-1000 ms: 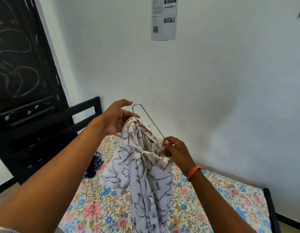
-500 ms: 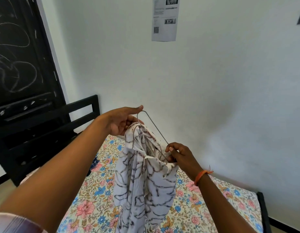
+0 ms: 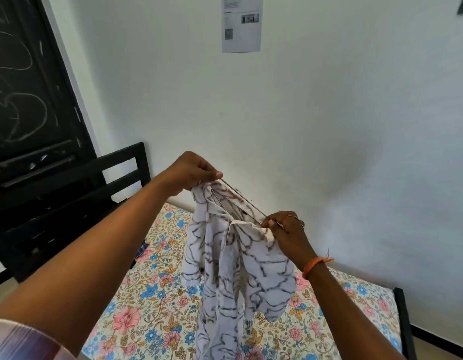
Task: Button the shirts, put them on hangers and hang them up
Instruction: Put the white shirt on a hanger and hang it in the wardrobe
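A white shirt [image 3: 233, 258] with a dark branching print is held up above the bed [image 3: 152, 302], so that its length hangs free of the flowered bedsheet [image 3: 136, 320] and the shoulders can be worked without the cloth bunching. A thin wire hanger [image 3: 244, 199] is seen as a straight metal line running between the two hands at the collar; most of it appears to be hidden inside the fabric. The left hand [image 3: 191, 172] is closed on the upper end, where cloth and wire are pinched together between thumb and curled fingers [image 3: 216, 175]. The right hand [image 3: 285, 231] is likewise closed, its fingertips pinching the lower end of the wire and the collar edge. The two ends are probably gripped apart like this so the shoulder seams can be seated over the hanger. Whether the shirt is buttoned cannot be told.
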`<state>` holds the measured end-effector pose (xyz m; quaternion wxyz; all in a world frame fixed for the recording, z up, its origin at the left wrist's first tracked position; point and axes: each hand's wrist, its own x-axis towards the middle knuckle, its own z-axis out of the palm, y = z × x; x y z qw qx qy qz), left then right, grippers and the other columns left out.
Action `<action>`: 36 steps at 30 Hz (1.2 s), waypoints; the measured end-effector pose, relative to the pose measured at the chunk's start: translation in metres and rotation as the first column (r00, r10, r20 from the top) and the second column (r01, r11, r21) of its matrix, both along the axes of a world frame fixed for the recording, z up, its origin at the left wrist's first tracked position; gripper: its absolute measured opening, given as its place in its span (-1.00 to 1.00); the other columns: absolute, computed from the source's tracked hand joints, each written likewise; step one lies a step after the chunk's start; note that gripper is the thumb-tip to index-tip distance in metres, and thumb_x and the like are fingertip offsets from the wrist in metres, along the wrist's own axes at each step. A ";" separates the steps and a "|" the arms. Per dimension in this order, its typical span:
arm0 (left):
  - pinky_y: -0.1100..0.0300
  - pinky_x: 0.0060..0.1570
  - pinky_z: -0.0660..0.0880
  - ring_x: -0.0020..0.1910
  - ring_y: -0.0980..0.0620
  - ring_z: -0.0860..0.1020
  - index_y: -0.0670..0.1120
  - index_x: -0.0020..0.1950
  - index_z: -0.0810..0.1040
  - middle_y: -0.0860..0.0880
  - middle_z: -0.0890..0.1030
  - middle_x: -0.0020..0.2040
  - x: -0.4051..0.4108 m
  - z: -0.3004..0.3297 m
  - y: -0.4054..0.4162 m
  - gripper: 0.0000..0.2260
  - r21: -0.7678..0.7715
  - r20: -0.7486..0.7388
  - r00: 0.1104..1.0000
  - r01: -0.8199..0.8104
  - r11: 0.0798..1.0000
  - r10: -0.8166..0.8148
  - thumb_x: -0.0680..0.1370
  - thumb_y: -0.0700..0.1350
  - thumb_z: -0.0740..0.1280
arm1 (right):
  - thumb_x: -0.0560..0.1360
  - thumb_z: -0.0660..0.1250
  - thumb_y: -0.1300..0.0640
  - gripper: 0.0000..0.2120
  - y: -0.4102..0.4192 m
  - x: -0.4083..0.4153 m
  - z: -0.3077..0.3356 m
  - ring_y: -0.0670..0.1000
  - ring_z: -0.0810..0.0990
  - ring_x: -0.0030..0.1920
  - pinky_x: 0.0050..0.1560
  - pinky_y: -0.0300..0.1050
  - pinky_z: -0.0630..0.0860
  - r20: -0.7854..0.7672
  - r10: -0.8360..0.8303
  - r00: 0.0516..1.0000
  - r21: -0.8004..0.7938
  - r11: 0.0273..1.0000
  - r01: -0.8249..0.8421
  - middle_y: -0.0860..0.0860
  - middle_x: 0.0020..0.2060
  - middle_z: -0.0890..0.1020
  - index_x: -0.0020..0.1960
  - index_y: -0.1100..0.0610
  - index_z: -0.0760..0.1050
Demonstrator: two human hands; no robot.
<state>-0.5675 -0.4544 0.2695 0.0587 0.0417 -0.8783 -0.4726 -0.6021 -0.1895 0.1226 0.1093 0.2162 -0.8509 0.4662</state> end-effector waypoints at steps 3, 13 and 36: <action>0.09 -0.08 0.58 -0.12 0.01 0.64 -0.09 -0.08 0.71 -0.02 0.69 -0.13 -0.008 -0.004 0.025 -0.91 -0.497 -0.206 0.978 -0.080 0.864 -0.028 0.45 -0.11 0.49 | 0.54 0.22 0.16 -0.75 0.009 -0.007 -0.002 -0.03 0.45 0.19 0.21 -0.04 0.26 -0.060 0.009 0.998 0.130 0.992 -0.001 -0.10 -0.15 0.66 -0.19 -0.05 0.63; 0.17 -0.22 0.28 -0.14 -0.05 0.55 -0.05 0.12 0.53 -0.01 0.55 0.02 0.007 -0.046 0.156 -0.87 -0.711 -0.363 0.877 -0.041 0.702 -0.316 0.61 -0.08 0.27 | 0.60 0.22 0.09 -0.64 0.011 0.011 0.030 0.16 0.03 0.57 0.47 0.17 -0.01 -0.193 -0.041 0.980 0.567 0.811 0.145 0.11 0.57 0.19 0.38 -0.07 0.48; 0.05 -0.38 0.45 -0.28 -0.21 0.57 -0.12 -0.04 0.48 -0.10 0.55 -0.12 0.082 -0.080 0.136 -0.99 -0.603 -0.434 0.805 0.075 0.795 -0.405 0.57 -0.19 0.28 | 0.58 0.28 0.16 -0.78 0.029 0.162 0.086 0.22 0.38 0.19 -0.10 0.08 0.55 -0.340 -0.417 0.843 0.651 0.543 0.531 0.10 0.06 0.45 0.15 -0.02 0.62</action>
